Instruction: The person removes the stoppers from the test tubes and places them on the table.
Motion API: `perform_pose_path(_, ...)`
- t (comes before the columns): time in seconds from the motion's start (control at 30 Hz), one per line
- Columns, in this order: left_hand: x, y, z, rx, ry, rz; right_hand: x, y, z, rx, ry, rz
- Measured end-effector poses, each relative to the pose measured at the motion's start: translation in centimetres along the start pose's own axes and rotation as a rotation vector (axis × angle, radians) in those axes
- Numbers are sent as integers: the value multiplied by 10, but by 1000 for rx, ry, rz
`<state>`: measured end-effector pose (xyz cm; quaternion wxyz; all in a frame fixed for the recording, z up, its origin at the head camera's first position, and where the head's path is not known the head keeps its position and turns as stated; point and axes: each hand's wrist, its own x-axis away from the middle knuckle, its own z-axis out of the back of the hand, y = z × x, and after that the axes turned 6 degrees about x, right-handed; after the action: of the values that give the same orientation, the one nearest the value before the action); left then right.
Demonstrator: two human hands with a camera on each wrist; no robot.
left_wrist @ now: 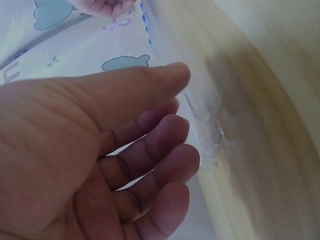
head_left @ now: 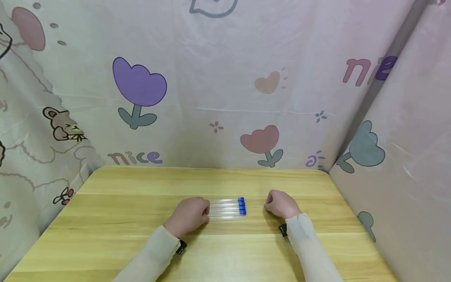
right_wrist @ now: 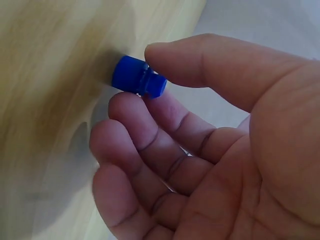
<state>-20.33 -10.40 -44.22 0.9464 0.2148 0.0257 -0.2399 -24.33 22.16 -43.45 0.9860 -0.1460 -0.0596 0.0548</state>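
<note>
Several clear test tubes point(head_left: 225, 210) lie side by side on the wooden table, most with blue caps at their right ends. The nearest tube shows no cap. My left hand point(head_left: 188, 214) is at the tubes' left ends, its fingers loosely bent. In the left wrist view, the thumb and fingertips point(left_wrist: 176, 162) come right up to the rounded tube ends, with a gap between thumb and fingers. Off to the tubes' right, my right hand point(head_left: 281, 204) pinches a loose blue cap point(right_wrist: 131, 74) between thumb and fingers. That cap is hidden in the head view.
Light-coloured cloth point(head_left: 197, 137) printed with flowers and letters hangs behind the table and along both sides. The wooden table point(head_left: 123, 219) extends around the hands. Each wrist wears a dark strap device point(head_left: 181, 247) below a pale sleeve.
</note>
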Motion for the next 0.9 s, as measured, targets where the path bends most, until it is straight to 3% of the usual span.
perform_pose_path(0.37,1,-13,7,-6,-1,71,3,-2,4,1,-54,-41)
perform_pose_path(0.67,0,-18,6,-10,-15,87,4,-7,12,17,28,-19)
perform_pose_path(0.9,1,-19,6,19,-42,81,6,-12,16,36,42,17)
